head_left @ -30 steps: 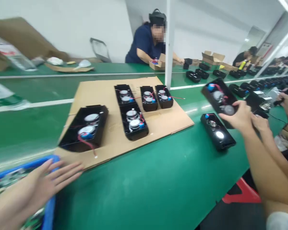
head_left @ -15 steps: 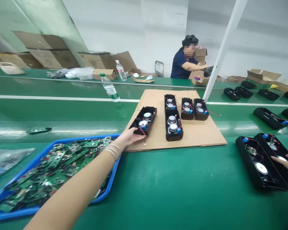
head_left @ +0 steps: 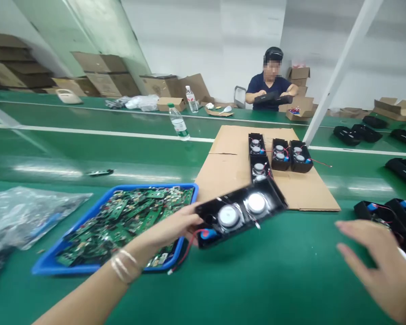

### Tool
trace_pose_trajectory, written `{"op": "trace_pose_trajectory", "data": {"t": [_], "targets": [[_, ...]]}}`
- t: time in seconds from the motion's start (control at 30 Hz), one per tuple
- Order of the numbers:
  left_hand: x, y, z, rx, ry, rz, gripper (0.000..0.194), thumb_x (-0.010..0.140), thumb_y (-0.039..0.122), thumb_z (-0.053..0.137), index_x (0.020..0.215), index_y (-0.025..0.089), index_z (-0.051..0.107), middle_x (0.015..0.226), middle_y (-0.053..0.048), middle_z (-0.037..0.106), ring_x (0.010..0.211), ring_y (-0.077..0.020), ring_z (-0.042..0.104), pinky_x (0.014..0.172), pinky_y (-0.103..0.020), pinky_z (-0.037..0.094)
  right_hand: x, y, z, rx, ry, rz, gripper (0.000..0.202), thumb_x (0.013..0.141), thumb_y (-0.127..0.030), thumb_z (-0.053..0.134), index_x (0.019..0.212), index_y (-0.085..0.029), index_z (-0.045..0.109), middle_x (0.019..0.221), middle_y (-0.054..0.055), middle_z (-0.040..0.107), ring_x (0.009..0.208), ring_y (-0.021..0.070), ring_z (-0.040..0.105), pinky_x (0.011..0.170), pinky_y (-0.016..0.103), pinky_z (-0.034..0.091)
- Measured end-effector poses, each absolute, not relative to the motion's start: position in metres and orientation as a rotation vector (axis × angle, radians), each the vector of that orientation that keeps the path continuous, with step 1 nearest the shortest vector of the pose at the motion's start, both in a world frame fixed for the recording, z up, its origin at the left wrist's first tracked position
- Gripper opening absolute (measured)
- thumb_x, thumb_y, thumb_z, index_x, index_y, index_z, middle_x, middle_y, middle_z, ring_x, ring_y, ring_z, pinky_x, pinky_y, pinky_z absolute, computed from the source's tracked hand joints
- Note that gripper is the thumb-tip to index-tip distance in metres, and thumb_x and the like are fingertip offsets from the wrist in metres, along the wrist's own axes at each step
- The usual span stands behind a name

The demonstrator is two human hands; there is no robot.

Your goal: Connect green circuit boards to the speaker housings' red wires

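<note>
My left hand (head_left: pixel 184 223) grips the left end of a black speaker housing (head_left: pixel 240 212), which is raised and tilted above the green table. Two round white speakers, a blue part and a dangling red wire show in it. My right hand (head_left: pixel 372 257) has its fingers apart and holds nothing. Beside it, at the right edge, stand black housings (head_left: pixel 375 212) with blue parts inside. Several more open housings (head_left: pixel 280 155) with speakers rest on a flat cardboard sheet (head_left: pixel 219 167). Left of that sheet, a blue tray (head_left: pixel 84 271) holds many green circuit boards.
Clear plastic bags (head_left: pixel 30 216) lie at the left. A water bottle (head_left: pixel 179 123) stands behind the cardboard. A white post (head_left: pixel 338 76) rises at the right. Across the table a person (head_left: pixel 270 85) handles a black housing. Finished-looking black cases (head_left: pixel 404 174) lie at the far right.
My left hand has lifted the housing off the cardboard and brought it nearer, turning it sideways. My right hand has let go of the housing at the right and moved left. The view has shifted left.
</note>
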State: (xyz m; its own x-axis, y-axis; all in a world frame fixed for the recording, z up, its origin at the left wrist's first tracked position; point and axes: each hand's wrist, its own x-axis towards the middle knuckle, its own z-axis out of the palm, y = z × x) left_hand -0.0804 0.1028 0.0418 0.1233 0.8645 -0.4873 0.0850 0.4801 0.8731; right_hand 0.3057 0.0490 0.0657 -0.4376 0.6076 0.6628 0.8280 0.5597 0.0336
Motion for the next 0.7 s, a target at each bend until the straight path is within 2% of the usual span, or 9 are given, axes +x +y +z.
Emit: {"op": "trace_pose_trajectory", "data": {"t": [0.03, 0.13, 0.27, 0.37, 0.47, 0.57, 0.63, 0.7], "targets": [[-0.076, 0.098, 0.038, 0.946, 1.304, 0.618, 0.043, 0.063, 0.011, 0.054, 0.105, 0.016, 0.051, 0.059, 0.004, 0.065, 0.043, -0.0147, 0.061, 0.040, -0.023, 0.051, 0.273, 0.042, 0.064, -0.868, -2.308, -0.496, 0.013, 0.092, -0.021, 0.051, 0.101, -0.019, 0.060, 0.092, 0.008, 0.066, 0.088, 0.0200, 0.058, 0.080, 0.034, 0.042], [-0.059, 0.094, 0.019, 0.986, 1.192, 0.369, 0.041, 0.068, 0.005, 0.052, 0.108, 0.014, 0.050, 0.059, 0.003, 0.065, 0.045, -0.0147, 0.063, 0.046, -0.024, 0.053, 0.190, 0.027, 0.043, -0.603, -2.383, -0.424, 0.030, 0.094, -0.010, 0.037, 0.090, -0.022, 0.064, 0.091, 0.001, 0.070, 0.087, 0.0149, 0.058, 0.080, 0.030, 0.041], [-0.043, 0.099, -0.009, 1.038, 1.106, 0.156, 0.027, 0.085, 0.012, 0.057, 0.112, 0.014, 0.053, 0.080, -0.001, 0.066, 0.059, -0.0125, 0.064, 0.055, -0.027, 0.055, 0.122, 0.018, -0.006, -0.584, -2.223, -0.317, 0.039, 0.096, -0.012, 0.031, 0.082, -0.021, 0.066, 0.086, 0.002, 0.071, 0.082, 0.0166, 0.055, 0.079, 0.034, 0.035], [-0.040, 0.098, -0.015, 1.098, 1.105, 0.107, 0.024, 0.088, 0.018, 0.058, 0.112, 0.013, 0.055, 0.092, -0.003, 0.065, 0.065, -0.0121, 0.064, 0.058, -0.027, 0.056, 0.102, 0.016, -0.032, -0.591, -2.270, -0.283, 0.043, 0.096, -0.010, 0.026, 0.083, -0.018, 0.067, 0.078, 0.004, 0.068, 0.079, 0.0175, 0.054, 0.075, 0.035, 0.033], [-0.052, 0.090, -0.004, 1.197, 1.163, 0.192, 0.029, 0.089, 0.019, 0.055, 0.118, 0.015, 0.053, 0.080, -0.001, 0.068, 0.058, -0.0122, 0.064, 0.055, -0.027, 0.054, 0.096, 0.017, -0.038, -0.614, -2.300, -0.218, 0.044, 0.094, -0.007, 0.026, 0.078, -0.016, 0.066, 0.072, 0.005, 0.064, 0.072, 0.0172, 0.051, 0.071, 0.034, 0.033], [-0.083, 0.084, 0.012, 1.341, 1.357, 0.397, 0.027, 0.088, 0.027, 0.052, 0.113, 0.020, 0.058, 0.069, 0.000, 0.068, 0.058, -0.0171, 0.066, 0.058, -0.029, 0.054, 0.091, 0.020, -0.032, -0.683, -2.303, -0.182, 0.041, 0.092, -0.005, 0.028, 0.079, -0.017, 0.065, 0.080, 0.006, 0.066, 0.077, 0.0184, 0.053, 0.074, 0.035, 0.035], [-0.112, 0.083, 0.017, 1.433, 1.623, 0.568, 0.022, 0.087, 0.029, 0.049, 0.103, 0.020, 0.060, 0.078, -0.006, 0.069, 0.077, -0.0240, 0.068, 0.072, -0.035, 0.053, 0.086, 0.023, -0.028, -0.732, -2.318, -0.191, 0.038, 0.092, -0.005, 0.030, 0.086, -0.018, 0.066, 0.090, 0.007, 0.068, 0.084, 0.0197, 0.054, 0.077, 0.036, 0.035], [-0.139, 0.083, 0.016, 1.483, 1.930, 0.707, 0.015, 0.084, 0.025, 0.050, 0.093, 0.018, 0.060, 0.090, -0.013, 0.067, 0.102, -0.0323, 0.060, 0.089, -0.044, 0.045, 0.080, 0.025, -0.026, -0.763, -2.354, -0.190, 0.037, 0.092, -0.004, 0.031, 0.094, -0.017, 0.065, 0.089, 0.006, 0.069, 0.085, 0.0200, 0.056, 0.076, 0.037, 0.035]]}}
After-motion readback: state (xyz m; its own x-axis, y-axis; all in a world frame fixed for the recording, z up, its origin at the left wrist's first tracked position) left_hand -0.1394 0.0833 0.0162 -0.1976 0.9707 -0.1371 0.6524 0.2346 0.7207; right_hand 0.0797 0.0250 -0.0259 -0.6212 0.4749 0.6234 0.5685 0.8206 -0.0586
